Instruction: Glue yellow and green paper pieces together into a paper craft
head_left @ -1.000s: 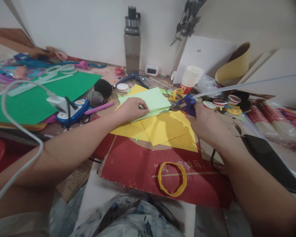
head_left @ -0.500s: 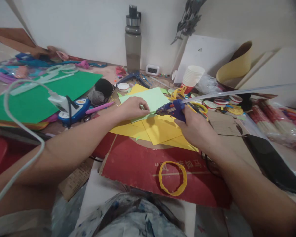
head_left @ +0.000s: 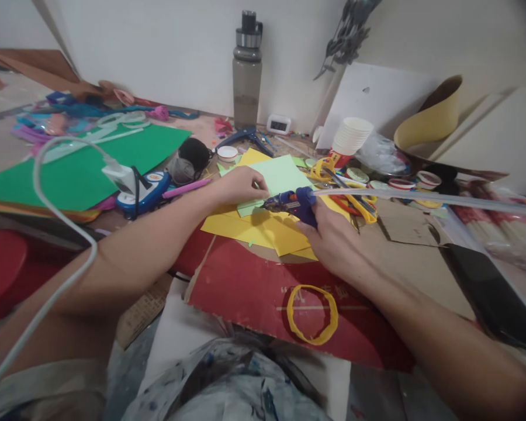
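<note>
Glue gun in blue plastic (head_left: 307, 202), right hand (head_left: 338, 231) wrapped round its handle, nozzle aimed left at the pale green paper sheet (head_left: 283, 174)!
And look, that sheet's near edge sits right by the nozzle tip; the gun's long axis runs leftward, the left hand (head_left: 240, 186) close in, fingers bent over the sheet's left part, pinching or just pressing, I can't tell. Yellow-handled scissors (head_left: 368, 211) crowd right of the sheet; flatter room lies wearer-side, on red cardboard (head_left: 245, 292) bearing a thin yellow ring (head_left: 334, 316).
</note>
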The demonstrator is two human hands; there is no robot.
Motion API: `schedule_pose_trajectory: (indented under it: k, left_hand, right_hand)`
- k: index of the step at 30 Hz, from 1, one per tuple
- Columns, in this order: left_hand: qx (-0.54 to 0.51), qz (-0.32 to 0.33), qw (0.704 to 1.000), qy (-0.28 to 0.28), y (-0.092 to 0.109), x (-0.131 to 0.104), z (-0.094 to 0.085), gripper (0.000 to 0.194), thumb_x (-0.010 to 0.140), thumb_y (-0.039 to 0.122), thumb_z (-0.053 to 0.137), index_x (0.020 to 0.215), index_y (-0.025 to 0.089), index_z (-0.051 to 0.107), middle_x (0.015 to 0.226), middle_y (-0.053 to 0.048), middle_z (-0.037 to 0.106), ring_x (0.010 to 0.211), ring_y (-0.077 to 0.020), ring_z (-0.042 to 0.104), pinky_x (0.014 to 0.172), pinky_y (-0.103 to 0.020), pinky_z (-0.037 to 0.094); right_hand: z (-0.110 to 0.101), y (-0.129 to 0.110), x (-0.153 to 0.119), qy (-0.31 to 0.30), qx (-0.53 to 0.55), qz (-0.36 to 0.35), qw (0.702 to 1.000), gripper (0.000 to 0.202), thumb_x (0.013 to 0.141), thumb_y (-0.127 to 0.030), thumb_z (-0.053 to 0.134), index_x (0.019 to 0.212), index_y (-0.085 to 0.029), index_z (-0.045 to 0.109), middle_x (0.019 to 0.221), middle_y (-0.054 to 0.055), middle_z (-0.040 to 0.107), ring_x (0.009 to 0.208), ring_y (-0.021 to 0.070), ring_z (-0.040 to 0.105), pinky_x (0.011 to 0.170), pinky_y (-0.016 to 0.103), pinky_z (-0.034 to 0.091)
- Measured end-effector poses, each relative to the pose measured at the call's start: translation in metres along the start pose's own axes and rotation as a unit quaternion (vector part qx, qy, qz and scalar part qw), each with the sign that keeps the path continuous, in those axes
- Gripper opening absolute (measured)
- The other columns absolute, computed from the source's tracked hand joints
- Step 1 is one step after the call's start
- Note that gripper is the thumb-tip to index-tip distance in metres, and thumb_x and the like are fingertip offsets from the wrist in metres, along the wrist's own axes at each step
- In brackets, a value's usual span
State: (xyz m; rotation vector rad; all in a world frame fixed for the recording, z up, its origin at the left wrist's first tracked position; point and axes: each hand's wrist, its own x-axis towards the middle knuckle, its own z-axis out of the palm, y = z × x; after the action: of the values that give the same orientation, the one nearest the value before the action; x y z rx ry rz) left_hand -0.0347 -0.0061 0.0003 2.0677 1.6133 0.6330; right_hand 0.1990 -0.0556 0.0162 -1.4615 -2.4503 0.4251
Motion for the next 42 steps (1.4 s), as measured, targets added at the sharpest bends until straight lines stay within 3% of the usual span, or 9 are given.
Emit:
schedule_pose_trajectory:
  k: [9,13,18,22,34,42]
  left_hand:
    - [-0.023,0.013,0.999,-0.029,-0.015,0.005,-0.002,0.024,0.074,0.036,0.069,0.085,0.018,0.079,0.080,-0.004,0.075,0.073,-0.0162,0.064,0.068,-0.026,0.045]
    - [-0.029,0.022,0.998,-0.052,-0.018,0.006,-0.004,0.023,0.074,0.035,0.069,0.087,0.018,0.079,0.080,-0.003,0.075,0.074,-0.0152,0.064,0.069,-0.025,0.045]
    - [-0.037,0.012,0.997,-0.061,-0.018,0.008,-0.005,0.025,0.074,0.034,0.070,0.089,0.016,0.079,0.083,-0.004,0.076,0.077,-0.0156,0.065,0.071,-0.025,0.045]
    - [-0.024,0.001,0.998,-0.050,-0.018,0.008,-0.003,0.024,0.076,0.034,0.070,0.089,0.016,0.079,0.084,-0.004,0.076,0.076,-0.0154,0.064,0.071,-0.025,0.045]
    - [-0.024,0.000,0.998,-0.066,-0.016,0.009,-0.007,0.023,0.075,0.027,0.068,0.091,0.015,0.079,0.087,-0.005,0.076,0.079,-0.0162,0.065,0.076,-0.026,0.046]
    - [-0.036,-0.016,0.997,-0.065,-0.015,0.009,-0.005,0.027,0.073,0.031,0.070,0.091,0.014,0.079,0.087,-0.006,0.076,0.080,-0.0176,0.066,0.076,-0.028,0.046]
  right_hand:
    - [-0.001,-0.004,0.000,-0.006,0.014,-0.003,1.000,0.039,0.093,-0.034,0.048,0.128,-0.016,0.054,0.111,0.014,0.071,0.095,0.0292,0.066,0.071,0.032,0.046]
    - [0.003,-0.003,0.002,-0.005,0.031,-0.035,0.999,0.038,0.097,-0.039,0.042,0.123,-0.016,0.056,0.114,0.015,0.070,0.100,0.0282,0.065,0.076,0.032,0.046]
    - [0.007,0.006,0.007,0.038,0.035,-0.056,0.997,0.034,0.095,-0.038,0.045,0.116,-0.016,0.060,0.101,0.015,0.072,0.088,0.0293,0.067,0.070,0.034,0.047]
    - [0.004,0.010,0.009,0.065,0.018,-0.017,0.998,0.032,0.093,-0.034,0.048,0.116,-0.016,0.061,0.098,0.015,0.073,0.087,0.0310,0.067,0.068,0.036,0.046]
    - [0.013,-0.009,0.004,0.025,0.054,-0.076,0.995,0.033,0.095,-0.034,0.045,0.118,-0.015,0.059,0.108,0.015,0.072,0.094,0.0292,0.066,0.075,0.034,0.048]
    - [0.016,-0.012,0.004,0.018,0.080,-0.098,0.992,0.031,0.095,-0.032,0.045,0.119,-0.016,0.057,0.111,0.013,0.072,0.098,0.0271,0.066,0.080,0.034,0.048]
